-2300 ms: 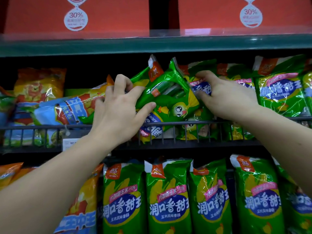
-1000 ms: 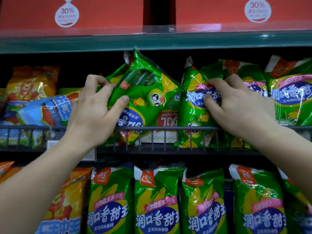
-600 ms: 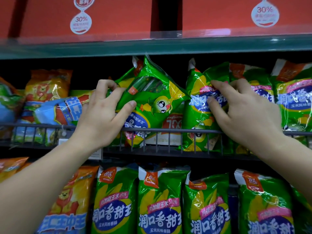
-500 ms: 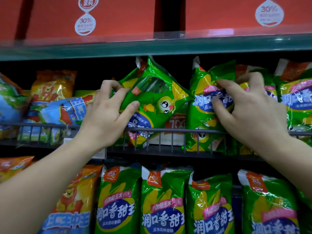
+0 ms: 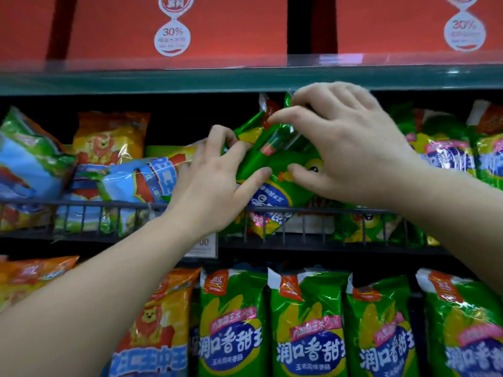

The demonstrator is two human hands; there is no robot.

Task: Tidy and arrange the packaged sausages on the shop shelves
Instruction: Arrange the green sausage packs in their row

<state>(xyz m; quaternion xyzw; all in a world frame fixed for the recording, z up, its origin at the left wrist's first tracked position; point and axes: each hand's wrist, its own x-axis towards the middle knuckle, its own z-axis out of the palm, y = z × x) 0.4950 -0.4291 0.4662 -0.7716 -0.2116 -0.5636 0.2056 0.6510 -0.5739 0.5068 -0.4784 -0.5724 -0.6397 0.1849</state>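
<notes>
The left hand (image 5: 215,183) and the right hand (image 5: 345,148) both pinch the tilted green sausage pack (image 5: 272,191), which sits on the middle shelf behind the wire rail (image 5: 81,204). If the smooth foil slips, the pack may tip over the rail or push the blue pack (image 5: 130,183) on its left.

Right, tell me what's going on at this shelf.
A person is straightening stock on the middle shelf. Both hands grip one tilted green sausage packet: the left hand at its left edge, the right hand pinching its upper part. The packet leans sideways, its lower end behind the wire rail, not yet upright. Lower down, green packets stand upright in a row.
</notes>
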